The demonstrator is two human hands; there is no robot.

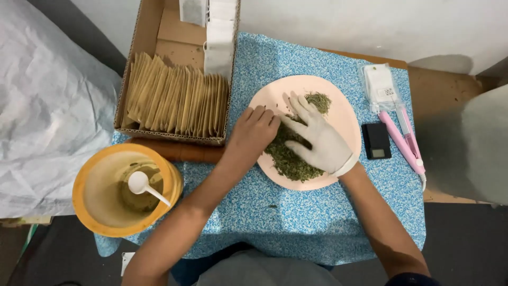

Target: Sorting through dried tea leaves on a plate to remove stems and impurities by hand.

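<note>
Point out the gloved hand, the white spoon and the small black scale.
Right hand (317,140): head view, back of the white glove.
White spoon (139,182): head view, its round bowl, inside the yellow bowl.
Black scale (376,140): head view, its top plate.

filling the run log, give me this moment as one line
left hand: bare, at plate edge touching dried green leaves | right hand: white glove, spread on leaves | pink plate on blue cloth | nearby: box of brown sachets

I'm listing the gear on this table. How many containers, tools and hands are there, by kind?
Plate with green leaves: 1
Bowl with spoon: 1
Box of brown packets: 1
Scale: 1
Pink sealer: 1
Hands: 2, bare left hand, gloved right hand
Total: 7
</note>
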